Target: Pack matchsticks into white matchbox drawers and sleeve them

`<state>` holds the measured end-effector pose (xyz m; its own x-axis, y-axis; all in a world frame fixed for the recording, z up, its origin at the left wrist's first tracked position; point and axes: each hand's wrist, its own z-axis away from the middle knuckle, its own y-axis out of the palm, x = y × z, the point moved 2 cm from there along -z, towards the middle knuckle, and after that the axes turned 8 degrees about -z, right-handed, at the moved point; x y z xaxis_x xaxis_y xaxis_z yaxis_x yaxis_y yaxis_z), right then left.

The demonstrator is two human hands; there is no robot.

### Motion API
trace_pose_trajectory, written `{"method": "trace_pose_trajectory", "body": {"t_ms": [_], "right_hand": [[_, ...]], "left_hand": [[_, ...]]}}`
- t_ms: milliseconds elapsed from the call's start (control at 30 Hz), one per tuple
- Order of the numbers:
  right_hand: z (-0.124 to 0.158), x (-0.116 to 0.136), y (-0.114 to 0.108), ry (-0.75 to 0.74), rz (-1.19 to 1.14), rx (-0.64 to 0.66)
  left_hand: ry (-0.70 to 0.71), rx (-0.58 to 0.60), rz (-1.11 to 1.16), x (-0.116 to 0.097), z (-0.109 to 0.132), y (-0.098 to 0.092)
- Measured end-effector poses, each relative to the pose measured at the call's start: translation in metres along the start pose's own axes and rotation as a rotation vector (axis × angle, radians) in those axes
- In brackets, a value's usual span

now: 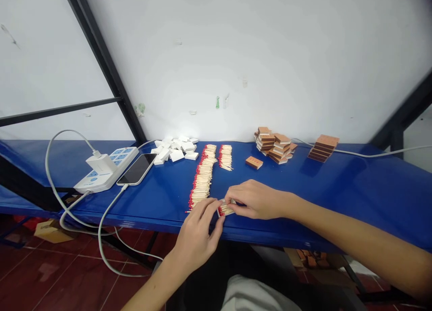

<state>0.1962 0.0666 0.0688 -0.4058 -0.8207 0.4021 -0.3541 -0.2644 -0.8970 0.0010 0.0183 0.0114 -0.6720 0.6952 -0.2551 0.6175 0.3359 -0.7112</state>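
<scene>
Matches (202, 178) lie in one long row down the blue shelf (357, 194), red heads to the left, and I can place everything else by that row. Just right of its near end is a small open box (224, 209), pale-edged, with more match heads showing inside. The person's left hand (199, 227) has the box by its left end, thumb and fingers closed round it. From the right side of the row comes the right hand (254, 200), its fingertips drawn close together over the box — whether they grip a match or only press, I can't tell. A shorter row of matches (226, 158) lies right of the long row's far end. Further right of the long row are a single brown matchbox (254, 162), a jumbled pile of matchboxes (275, 146) and, farthest from the row, a neat brown stack (323, 148) banded with dark strips. Left of the row's far end — a heap of small white boxes (176, 155); further left of the row, a phone (137, 169), then a power strip (118, 161) with a charger (100, 164) plugged in.
</scene>
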Motion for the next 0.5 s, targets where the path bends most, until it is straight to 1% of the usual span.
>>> {"method": "trace_pose_trajectory", "body": {"t_ms": [233, 433, 500], "right_hand": [[0.002, -0.003, 0.002, -0.041, 0.075, -0.055], [0.003, -0.008, -0.001, -0.088, 0.102, -0.198], [0.003, -0.01, -0.003, -0.084, 0.091, -0.219]], "left_hand": [[0.022, -0.036, -0.032, 0.001, 0.001, 0.0], [0.026, -0.041, -0.061, 0.0, 0.002, 0.001], [0.025, -0.037, -0.061, 0.0, 0.001, 0.001]]}}
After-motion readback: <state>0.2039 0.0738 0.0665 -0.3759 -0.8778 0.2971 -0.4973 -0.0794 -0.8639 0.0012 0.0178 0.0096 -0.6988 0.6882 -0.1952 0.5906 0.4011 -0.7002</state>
